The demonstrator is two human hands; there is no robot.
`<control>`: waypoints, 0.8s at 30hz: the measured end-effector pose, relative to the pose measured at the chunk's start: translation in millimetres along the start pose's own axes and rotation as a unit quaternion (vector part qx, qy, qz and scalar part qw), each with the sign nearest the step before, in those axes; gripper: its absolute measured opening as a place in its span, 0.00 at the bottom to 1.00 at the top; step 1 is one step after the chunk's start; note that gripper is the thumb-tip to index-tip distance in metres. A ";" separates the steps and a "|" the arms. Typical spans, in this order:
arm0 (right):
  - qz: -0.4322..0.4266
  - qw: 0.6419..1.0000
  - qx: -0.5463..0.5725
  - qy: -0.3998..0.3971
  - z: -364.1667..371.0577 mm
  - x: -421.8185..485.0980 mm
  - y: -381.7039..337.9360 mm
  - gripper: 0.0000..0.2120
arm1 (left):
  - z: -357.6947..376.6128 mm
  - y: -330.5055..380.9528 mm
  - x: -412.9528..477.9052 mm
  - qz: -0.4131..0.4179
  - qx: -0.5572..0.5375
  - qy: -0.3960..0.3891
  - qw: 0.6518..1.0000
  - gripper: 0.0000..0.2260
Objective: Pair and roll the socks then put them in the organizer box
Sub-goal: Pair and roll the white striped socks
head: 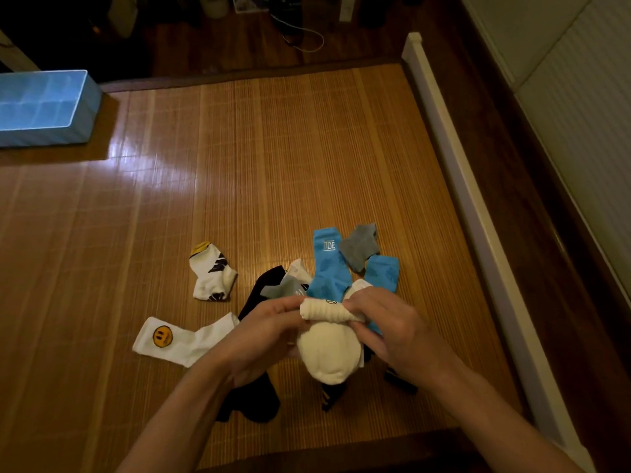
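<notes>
On my screen I count two blue socks: the lettered blue sock [329, 264] and the other blue sock [383, 273]. One grey sock [360, 249]. Two white socks, the smiley sock [177, 339] and the black-marked sock [211, 273]. One cream sock bundle [327, 349]. Maybe two black socks [254, 401] — they are half hidden. One blue box [41, 134].

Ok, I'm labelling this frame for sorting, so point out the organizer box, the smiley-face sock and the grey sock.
organizer box [90, 107]: head view, on its right end wall.
smiley-face sock [186, 340]: head view, on the white fabric right of the face.
grey sock [360, 249]: head view, on the middle of the fabric.
</notes>
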State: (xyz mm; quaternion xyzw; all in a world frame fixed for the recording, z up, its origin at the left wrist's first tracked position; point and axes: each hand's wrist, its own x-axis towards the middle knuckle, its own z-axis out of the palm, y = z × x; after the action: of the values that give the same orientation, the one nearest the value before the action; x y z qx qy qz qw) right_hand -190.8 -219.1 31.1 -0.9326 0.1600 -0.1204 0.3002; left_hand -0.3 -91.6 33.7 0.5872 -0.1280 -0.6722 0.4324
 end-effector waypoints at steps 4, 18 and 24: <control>-0.003 1.000 -0.022 0.000 0.5 -1.2 -4.6 0.07 | 1.2 -1.9 0.6 0.016 -0.012 -0.021 1.000 0.14; 0.140 0.976 0.128 -0.104 -5.1 6.6 -0.5 0.15 | 3.4 -6.7 -4.2 0.208 0.225 0.025 0.952 0.15; 0.080 0.988 0.030 -0.129 -13.6 14.1 0.7 0.12 | 1.5 -4.2 -7.9 0.153 0.204 -0.006 0.967 0.16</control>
State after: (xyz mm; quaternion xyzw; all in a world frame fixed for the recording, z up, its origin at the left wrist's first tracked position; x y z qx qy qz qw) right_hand -182.4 -232.0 43.2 -0.9150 0.1907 0.0206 0.3550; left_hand -3.9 -83.9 36.6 0.6327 -0.3531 -0.5610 0.4003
